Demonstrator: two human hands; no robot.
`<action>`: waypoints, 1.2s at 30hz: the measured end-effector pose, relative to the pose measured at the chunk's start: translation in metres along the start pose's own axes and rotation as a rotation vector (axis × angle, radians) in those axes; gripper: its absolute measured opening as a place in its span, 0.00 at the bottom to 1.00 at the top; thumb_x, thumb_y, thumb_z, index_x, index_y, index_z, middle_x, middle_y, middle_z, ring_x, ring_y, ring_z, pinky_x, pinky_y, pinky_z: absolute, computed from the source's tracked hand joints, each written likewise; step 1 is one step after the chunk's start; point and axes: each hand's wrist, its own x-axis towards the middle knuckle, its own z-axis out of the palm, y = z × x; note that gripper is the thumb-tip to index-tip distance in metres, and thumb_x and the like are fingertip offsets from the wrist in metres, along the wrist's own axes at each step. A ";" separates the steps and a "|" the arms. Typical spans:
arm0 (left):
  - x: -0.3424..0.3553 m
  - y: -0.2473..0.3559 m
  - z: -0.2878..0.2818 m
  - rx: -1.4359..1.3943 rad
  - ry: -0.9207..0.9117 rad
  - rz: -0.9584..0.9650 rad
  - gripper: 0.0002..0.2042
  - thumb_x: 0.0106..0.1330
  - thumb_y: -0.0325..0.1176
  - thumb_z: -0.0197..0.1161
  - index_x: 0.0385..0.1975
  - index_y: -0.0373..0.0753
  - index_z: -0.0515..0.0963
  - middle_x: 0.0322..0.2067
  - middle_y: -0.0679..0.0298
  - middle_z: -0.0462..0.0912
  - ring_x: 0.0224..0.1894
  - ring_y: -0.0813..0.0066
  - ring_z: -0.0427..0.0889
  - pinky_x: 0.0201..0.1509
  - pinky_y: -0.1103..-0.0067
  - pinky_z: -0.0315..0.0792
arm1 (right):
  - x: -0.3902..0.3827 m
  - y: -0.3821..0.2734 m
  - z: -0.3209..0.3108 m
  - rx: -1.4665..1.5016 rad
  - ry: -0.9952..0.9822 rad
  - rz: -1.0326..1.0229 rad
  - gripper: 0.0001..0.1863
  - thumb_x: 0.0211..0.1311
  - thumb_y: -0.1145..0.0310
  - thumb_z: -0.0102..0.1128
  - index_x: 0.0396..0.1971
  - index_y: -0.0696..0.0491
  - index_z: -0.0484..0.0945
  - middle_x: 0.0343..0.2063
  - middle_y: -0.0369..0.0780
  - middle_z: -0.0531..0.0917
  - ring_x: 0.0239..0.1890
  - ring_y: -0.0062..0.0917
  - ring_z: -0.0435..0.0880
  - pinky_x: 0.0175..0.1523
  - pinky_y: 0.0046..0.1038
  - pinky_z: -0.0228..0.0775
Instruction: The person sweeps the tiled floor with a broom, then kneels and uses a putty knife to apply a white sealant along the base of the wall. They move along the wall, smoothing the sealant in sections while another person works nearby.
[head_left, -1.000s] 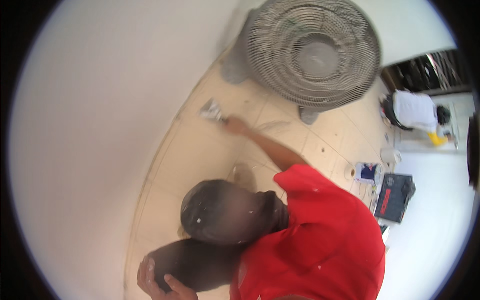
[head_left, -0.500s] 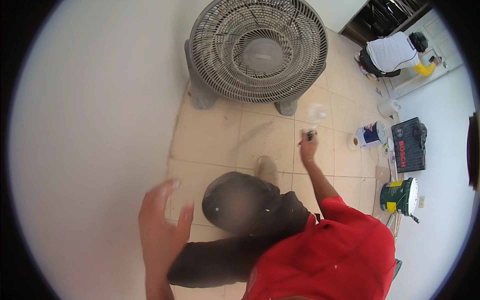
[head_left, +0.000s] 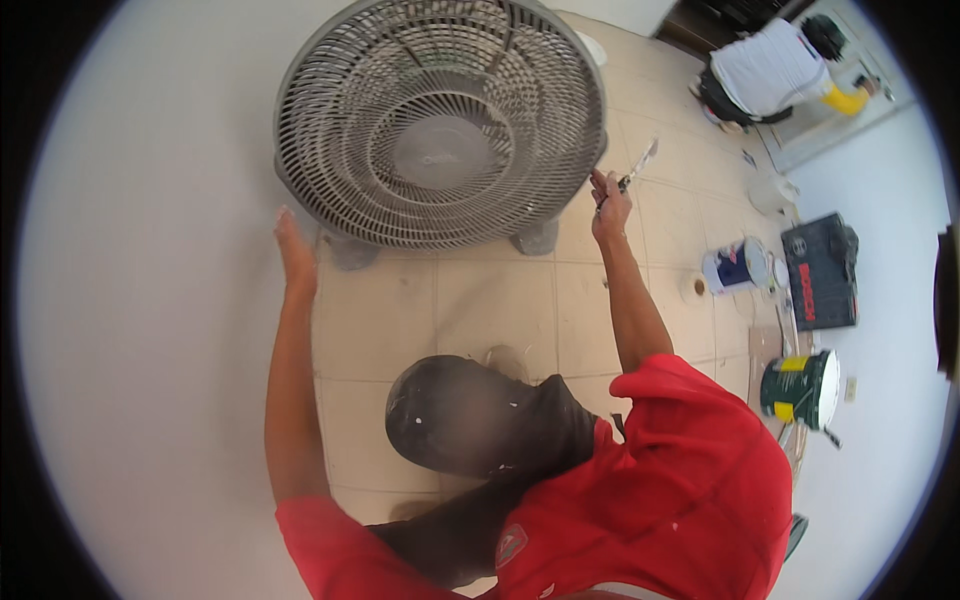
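Note:
A large grey floor fan (head_left: 440, 150) stands at the top, beside the white wall (head_left: 150, 300). My left hand (head_left: 296, 250) is raised at the fan's lower left, near the wall, fingers stretched out and holding nothing visible. My right hand (head_left: 612, 205) grips a putty knife (head_left: 643, 158) by its dark handle at the fan's right rim; whether it touches the rim is unclear. Its light blade points up and right. My bent knee (head_left: 450, 410) in dark trousers is below.
A co-worker (head_left: 765, 70) in white and yellow bends at a pale door (head_left: 840, 110). Along the right wall are a white jug (head_left: 772, 192), a blue-white pail (head_left: 730, 265), a tape roll (head_left: 695, 287), a dark tool case (head_left: 820, 270) and a green bucket (head_left: 800, 390) on the tiled floor (head_left: 490, 310).
Both hands have moved up toward the fan; my left hand was earlier down by my knee. The putty knife swung from left to right. The fan sits further left and lower in view.

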 end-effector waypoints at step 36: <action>0.024 -0.033 0.145 -0.459 -0.121 0.000 0.34 0.80 0.54 0.33 0.70 0.26 0.59 0.70 0.50 0.63 0.73 0.60 0.59 0.77 0.71 0.48 | 0.134 -0.004 -0.145 0.230 -0.313 0.182 0.25 0.63 0.62 0.69 0.57 0.56 0.76 0.54 0.37 0.83 0.56 0.29 0.80 0.65 0.34 0.70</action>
